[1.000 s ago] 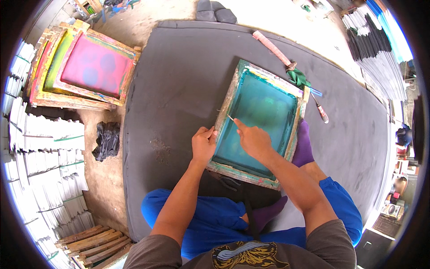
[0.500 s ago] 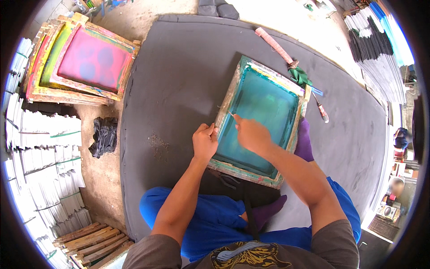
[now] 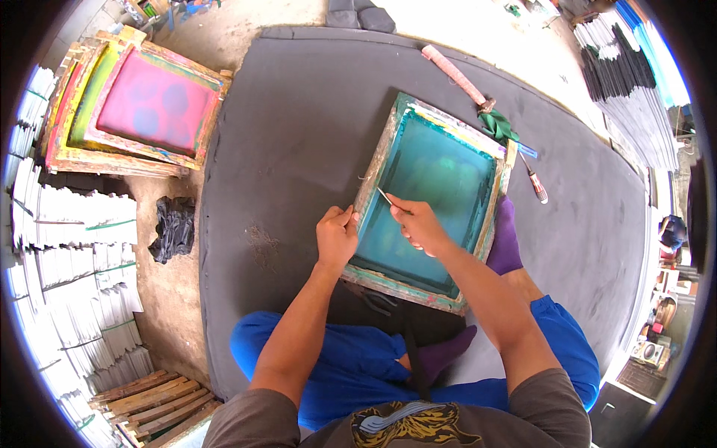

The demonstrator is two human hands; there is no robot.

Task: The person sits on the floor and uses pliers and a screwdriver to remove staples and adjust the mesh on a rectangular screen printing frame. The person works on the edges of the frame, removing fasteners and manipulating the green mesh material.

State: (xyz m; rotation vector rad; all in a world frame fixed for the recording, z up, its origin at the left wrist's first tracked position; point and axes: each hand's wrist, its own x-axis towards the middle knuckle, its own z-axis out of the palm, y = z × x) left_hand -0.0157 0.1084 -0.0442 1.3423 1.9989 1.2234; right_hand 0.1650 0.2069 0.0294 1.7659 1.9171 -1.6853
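A wooden screen printing frame [image 3: 441, 287] with teal-green mesh [image 3: 437, 179] lies tilted in front of me, its bars stained with paint. My left hand [image 3: 337, 235] is closed on the frame's left bar, thumb on top. Above the mesh, my right hand [image 3: 420, 226] pinches a thin, pale, stick-like tool [image 3: 384, 196]; its tip points toward the inner edge of the left bar. I cannot make out the tool's exact kind.
A pink-handled tool wrapped in green cloth [image 3: 497, 125] and a screwdriver [image 3: 538, 185] lie right of the frame on the dark mat [image 3: 299, 112]. Pliers [image 3: 379, 302] rest near its lower edge. More printing frames [image 3: 149, 153] are stacked at left, beside bundled white sheets [image 3: 82, 216].
My right hand has turned and drawn slightly back, so the thin tool and more fingers show. My left hand and the frame have shifted slightly left.
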